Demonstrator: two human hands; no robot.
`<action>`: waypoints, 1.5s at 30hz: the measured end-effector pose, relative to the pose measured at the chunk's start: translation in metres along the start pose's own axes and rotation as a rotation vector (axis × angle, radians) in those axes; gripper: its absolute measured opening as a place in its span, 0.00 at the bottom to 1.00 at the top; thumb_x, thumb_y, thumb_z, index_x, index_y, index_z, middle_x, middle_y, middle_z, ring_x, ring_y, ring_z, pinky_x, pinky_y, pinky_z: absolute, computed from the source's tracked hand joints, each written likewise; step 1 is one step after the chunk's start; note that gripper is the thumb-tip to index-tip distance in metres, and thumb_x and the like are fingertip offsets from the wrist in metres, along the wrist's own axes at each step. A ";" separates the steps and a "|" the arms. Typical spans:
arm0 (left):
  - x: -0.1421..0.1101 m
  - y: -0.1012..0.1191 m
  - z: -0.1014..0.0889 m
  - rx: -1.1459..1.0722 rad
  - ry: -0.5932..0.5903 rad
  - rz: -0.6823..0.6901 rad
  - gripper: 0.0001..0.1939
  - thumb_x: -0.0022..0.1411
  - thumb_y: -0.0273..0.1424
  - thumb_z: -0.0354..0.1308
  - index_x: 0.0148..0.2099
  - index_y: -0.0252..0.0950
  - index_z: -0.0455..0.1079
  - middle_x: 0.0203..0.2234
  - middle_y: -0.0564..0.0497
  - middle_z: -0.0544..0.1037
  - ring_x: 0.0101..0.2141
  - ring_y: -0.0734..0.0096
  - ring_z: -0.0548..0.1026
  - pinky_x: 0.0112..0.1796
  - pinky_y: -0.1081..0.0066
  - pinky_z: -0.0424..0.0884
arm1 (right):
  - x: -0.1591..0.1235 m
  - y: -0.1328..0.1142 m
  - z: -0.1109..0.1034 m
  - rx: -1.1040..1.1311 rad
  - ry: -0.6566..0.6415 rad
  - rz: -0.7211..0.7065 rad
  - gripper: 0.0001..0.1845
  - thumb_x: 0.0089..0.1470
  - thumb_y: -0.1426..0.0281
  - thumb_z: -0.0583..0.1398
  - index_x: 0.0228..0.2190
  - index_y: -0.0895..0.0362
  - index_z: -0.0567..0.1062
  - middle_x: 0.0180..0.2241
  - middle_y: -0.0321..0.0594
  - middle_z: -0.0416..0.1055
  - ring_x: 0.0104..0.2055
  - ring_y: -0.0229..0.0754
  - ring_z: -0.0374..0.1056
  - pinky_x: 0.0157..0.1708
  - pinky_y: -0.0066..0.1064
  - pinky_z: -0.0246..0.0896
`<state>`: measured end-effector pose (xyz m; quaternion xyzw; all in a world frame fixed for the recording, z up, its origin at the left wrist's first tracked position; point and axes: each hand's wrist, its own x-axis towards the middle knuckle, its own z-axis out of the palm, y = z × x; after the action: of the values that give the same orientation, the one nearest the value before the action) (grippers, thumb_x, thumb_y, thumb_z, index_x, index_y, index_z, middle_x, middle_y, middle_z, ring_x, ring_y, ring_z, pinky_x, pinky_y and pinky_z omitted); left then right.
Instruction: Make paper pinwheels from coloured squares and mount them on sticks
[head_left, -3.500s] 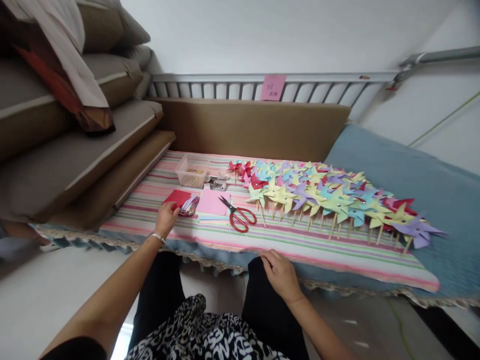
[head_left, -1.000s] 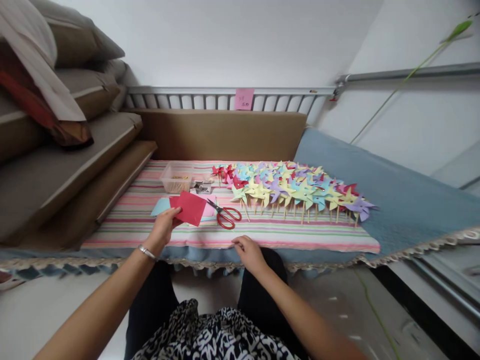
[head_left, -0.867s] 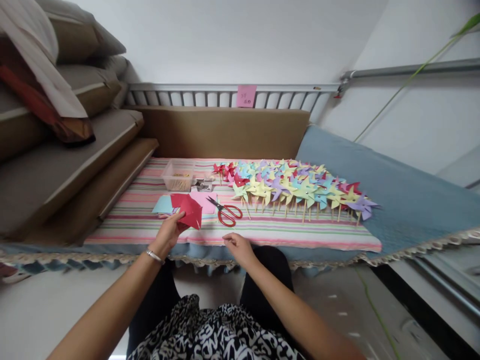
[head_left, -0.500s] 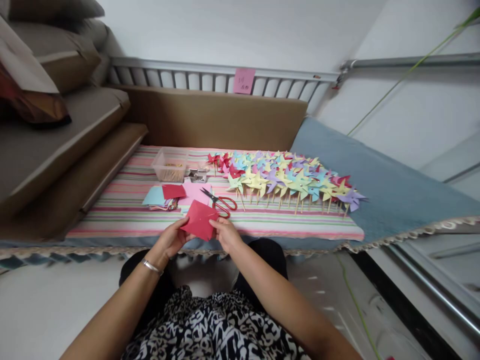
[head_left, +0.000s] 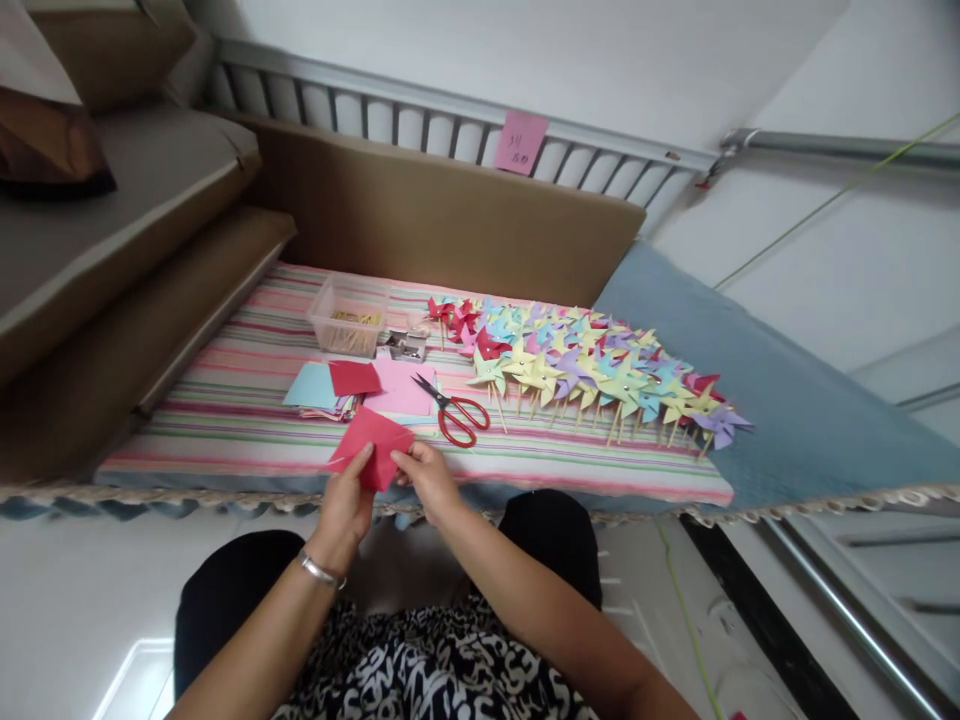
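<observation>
- My left grip (head_left: 347, 508) is closed on the red paper square (head_left: 377, 428), thumb on top, left of centre in the frame.
- My right grip (head_left: 431, 482) pinches the square's right edge.
- Farther out I see stacked papers (head_left: 354, 378), red-handled scissors (head_left: 444, 403) and, right of centre, pinwheels (head_left: 625, 385).

The cloth (head_left: 217, 415) is striped in pink, white, green and purple. Red is shown by the held paper square (head_left: 380, 438) near its front edge and by the scissors' handles (head_left: 448, 404). Towards its right edge, pinwheels (head_left: 577, 367) are coloured yellow, blue, purple, red and green.
</observation>
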<state>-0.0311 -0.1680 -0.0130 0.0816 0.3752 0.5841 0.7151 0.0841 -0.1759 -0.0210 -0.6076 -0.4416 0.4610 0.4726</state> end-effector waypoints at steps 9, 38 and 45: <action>0.005 0.044 -0.014 0.011 0.122 0.037 0.10 0.54 0.17 0.60 0.39 0.31 0.73 0.34 0.46 0.80 0.31 0.68 0.78 0.31 0.72 0.77 | 0.064 0.008 -0.101 -0.736 0.162 -0.124 0.23 0.50 0.76 0.58 0.50 0.61 0.71 0.52 0.53 0.66 0.57 0.50 0.57 0.59 0.41 0.46; -0.011 -0.021 0.126 -0.027 -0.068 -0.021 0.13 0.60 0.22 0.55 0.47 0.31 0.72 0.41 0.44 0.79 0.37 0.65 0.77 0.38 0.69 0.76 | -0.052 -0.004 -0.152 -0.012 -0.214 0.011 0.22 0.47 0.70 0.60 0.46 0.52 0.67 0.29 0.35 0.74 0.30 0.39 0.70 0.34 0.31 0.65; -0.024 -0.045 0.156 -0.004 -0.183 -0.116 0.10 0.60 0.22 0.55 0.43 0.31 0.73 0.36 0.45 0.80 0.34 0.67 0.77 0.34 0.71 0.76 | -0.096 0.000 -0.162 -0.147 -0.039 -0.014 0.19 0.50 0.63 0.61 0.45 0.54 0.72 0.27 0.35 0.71 0.25 0.36 0.65 0.30 0.29 0.63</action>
<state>0.1015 -0.1531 0.0827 0.1116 0.3113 0.5327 0.7790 0.2244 -0.2967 0.0133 -0.6283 -0.4877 0.4359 0.4211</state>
